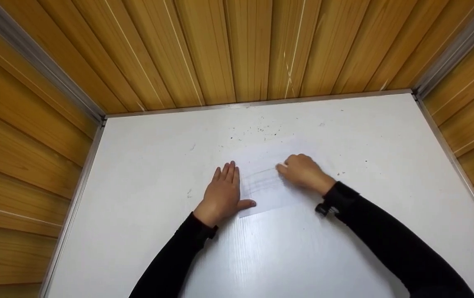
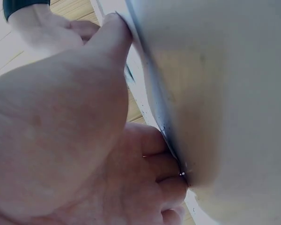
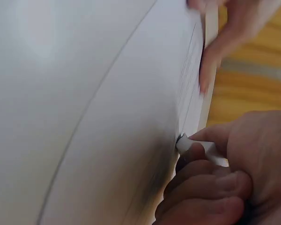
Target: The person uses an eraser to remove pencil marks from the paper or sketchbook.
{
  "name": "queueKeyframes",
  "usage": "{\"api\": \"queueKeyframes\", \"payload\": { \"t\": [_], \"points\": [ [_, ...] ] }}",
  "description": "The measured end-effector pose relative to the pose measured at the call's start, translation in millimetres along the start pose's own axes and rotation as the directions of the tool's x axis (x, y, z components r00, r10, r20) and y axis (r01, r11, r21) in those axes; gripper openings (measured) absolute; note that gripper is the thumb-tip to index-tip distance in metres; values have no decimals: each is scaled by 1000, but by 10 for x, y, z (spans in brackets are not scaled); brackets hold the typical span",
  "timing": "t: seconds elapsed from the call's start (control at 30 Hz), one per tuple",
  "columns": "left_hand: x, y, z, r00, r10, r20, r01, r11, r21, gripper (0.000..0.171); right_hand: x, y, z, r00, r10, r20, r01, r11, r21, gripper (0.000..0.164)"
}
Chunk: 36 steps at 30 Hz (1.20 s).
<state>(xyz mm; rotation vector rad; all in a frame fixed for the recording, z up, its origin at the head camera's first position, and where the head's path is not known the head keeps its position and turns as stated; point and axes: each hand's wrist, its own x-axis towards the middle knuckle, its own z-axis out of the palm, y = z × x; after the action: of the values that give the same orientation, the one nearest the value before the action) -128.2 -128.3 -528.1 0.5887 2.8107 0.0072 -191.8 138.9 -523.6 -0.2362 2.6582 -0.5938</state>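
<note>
A white sheet of paper (image 1: 276, 198) with several grey pencil lines lies flat on the white table. My left hand (image 1: 224, 192) rests on the left edge of the sheet, fingers straight and thumb spread out. In the left wrist view, the left palm (image 2: 79, 126) faces the camera, with the fingertips against the surface. Over the right part of the sheet, my right hand (image 1: 303, 171) pinches a small white eraser (image 3: 208, 151), its end dark and touching the paper. In the head view the fingers mostly hide the eraser.
Dark crumbs (image 1: 261, 130) are scattered on the white table (image 1: 145, 174) beyond the paper. Wood-look panels (image 1: 249, 49) with grey metal edging stand at the back and on both sides of the table.
</note>
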Motion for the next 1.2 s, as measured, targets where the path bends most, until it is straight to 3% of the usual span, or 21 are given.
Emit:
{"api": "queueKeyframes", "payload": {
  "t": [0.17, 0.33, 0.53, 0.83, 0.97, 1.07, 1.2],
  "points": [
    [13, -17, -32, 1000, -4, -14, 4, 1000, 10, 125, -104, 596, -329, 996, 90, -27, -90, 996, -11, 63],
    [45, -15, -17, 1000, 6, -26, -6, 1000, 1, 124, -117, 708, -397, 995, 82, -47, -83, 997, -8, 58],
    [75, 17, 14, 999, 31, -10, -31, 999, -17, 124, -139, 501, -293, 992, 78, -99, -76, 997, 23, 47],
    [80, -9, -12, 999, 39, -20, -40, 999, -30, 122, 67, -488, 245, 996, -83, -27, 84, 996, 8, 55],
    [79, -17, -2, 999, 46, -30, -47, 998, -41, 122, 137, -765, 421, 989, -140, -41, 139, 990, -34, 51],
    [86, -16, 1, 999, 31, -32, -33, 999, -38, 123, 143, -738, 431, 987, -144, -74, 138, 987, -82, 49],
    [94, -4, -10, 1000, 12, -4, -12, 1000, -12, 124, 83, -299, 215, 994, -75, -81, 71, 996, -52, 54]
  ]
}}
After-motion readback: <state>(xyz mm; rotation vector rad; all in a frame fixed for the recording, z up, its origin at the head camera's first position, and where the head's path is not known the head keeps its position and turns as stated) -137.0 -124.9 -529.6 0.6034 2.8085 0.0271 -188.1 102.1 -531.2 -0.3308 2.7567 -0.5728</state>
